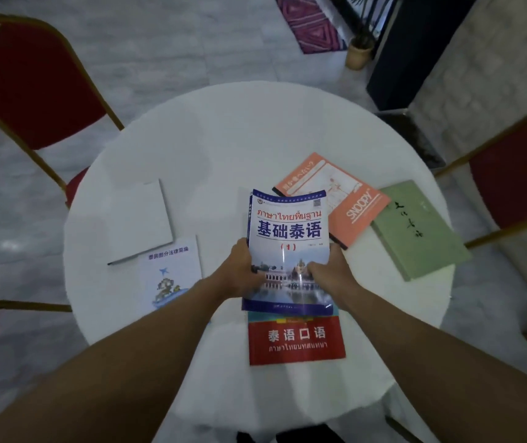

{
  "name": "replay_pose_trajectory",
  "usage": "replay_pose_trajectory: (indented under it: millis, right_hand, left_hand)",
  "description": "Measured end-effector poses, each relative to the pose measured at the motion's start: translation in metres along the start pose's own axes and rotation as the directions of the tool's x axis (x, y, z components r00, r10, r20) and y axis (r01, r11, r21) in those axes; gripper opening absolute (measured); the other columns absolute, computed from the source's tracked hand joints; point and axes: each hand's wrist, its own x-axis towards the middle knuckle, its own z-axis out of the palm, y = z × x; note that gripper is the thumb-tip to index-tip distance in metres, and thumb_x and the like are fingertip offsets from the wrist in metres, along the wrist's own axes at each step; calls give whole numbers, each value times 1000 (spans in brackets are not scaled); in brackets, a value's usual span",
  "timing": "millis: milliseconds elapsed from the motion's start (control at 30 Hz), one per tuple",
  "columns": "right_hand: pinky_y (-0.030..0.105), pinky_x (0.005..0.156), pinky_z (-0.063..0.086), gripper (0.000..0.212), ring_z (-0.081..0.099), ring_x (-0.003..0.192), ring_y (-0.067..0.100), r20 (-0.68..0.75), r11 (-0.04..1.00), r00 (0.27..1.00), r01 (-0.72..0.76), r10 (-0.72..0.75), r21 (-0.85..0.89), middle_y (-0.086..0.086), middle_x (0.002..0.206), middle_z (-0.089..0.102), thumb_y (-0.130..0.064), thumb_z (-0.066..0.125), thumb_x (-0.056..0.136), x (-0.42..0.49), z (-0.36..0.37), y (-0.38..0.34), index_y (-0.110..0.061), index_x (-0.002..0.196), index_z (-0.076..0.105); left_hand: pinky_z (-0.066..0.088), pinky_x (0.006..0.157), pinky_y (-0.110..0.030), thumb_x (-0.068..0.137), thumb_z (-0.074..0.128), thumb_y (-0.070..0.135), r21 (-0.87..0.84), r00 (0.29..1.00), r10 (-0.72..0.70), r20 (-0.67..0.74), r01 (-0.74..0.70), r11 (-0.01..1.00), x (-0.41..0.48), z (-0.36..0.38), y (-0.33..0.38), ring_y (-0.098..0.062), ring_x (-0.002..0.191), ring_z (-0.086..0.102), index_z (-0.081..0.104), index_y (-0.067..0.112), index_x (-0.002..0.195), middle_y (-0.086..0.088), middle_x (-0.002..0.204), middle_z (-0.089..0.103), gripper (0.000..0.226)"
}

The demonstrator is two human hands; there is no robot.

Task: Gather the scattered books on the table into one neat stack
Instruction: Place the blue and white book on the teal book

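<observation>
Round white table [224, 139]: white book [140, 222], pale booklet [169, 276], red book [295, 340], orange notebook [345, 203], green book [415, 231]

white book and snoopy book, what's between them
The blue book, gripped by the left hand and right hand, is between the white book and snoopy book, with bare table on its left. Head view.

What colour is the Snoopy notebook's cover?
The Snoopy notebook is salmon-orange with white lettering, seen in the head view.
</observation>
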Motion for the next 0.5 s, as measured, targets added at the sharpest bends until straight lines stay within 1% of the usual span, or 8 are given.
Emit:
replay_pose_trajectory:
  millis: [100,167,267,333,400,467,500]
  right_hand:
    - [43,90,57,43,63,104,23,-40,994,999,-38,34,-100,5,117,64,-9,67,83,-21,-6,25,-16,121,48]
    - [43,92,56,45,63,106,25,-60,987,998,-35,26,-156,8,118,64,-9,70,83,-30,-7,39,-11,123,50]
    - [45,96,55,48,63,112,28,-83,966,996,-10,-12,-258,11,123,64,-6,72,82,-39,-6,55,-8,127,53]
    - [46,99,53,53,59,117,31,-96,942,995,2,-37,-337,11,128,61,-9,73,82,-41,-5,64,-10,131,53]
    - [44,104,49,59,51,122,32,-116,913,993,-15,-36,-407,13,134,52,-8,70,83,-43,-4,71,-13,137,48]
    - [44,105,47,60,46,124,32,-136,901,991,-56,-3,-429,14,137,41,-9,68,85,-42,-2,74,-14,139,43]
    - [44,104,47,59,45,125,32,-134,892,991,-75,16,-446,14,138,39,-11,68,86,-41,-2,75,-14,139,42]
  left_hand:
    - [50,102,-44,77,76,13,154,993,-98,65,87,984,-11,23,-15,-27,129,46,28,13,139,-9,140,39,78]
    - [51,101,-44,78,76,17,261,984,-158,86,131,956,-18,37,-24,-28,127,48,28,10,138,-11,139,43,77]
    - [53,98,-40,78,76,23,389,978,-194,78,149,909,-27,54,-38,-24,120,50,33,10,133,-10,133,46,71]
    - [53,96,-37,79,75,25,439,975,-213,64,165,883,-30,62,-44,-21,115,50,34,12,129,-8,129,46,66]
    - [52,96,-34,80,73,27,475,974,-224,38,180,861,-32,68,-45,-19,111,47,33,12,129,-9,128,43,65]
    - [50,99,-35,81,72,27,481,975,-222,12,189,856,-32,72,-45,-21,116,44,28,10,134,-11,132,35,71]
    - [49,102,-37,82,73,26,476,975,-222,5,193,858,-32,74,-45,-23,120,43,25,9,137,-12,134,31,75]
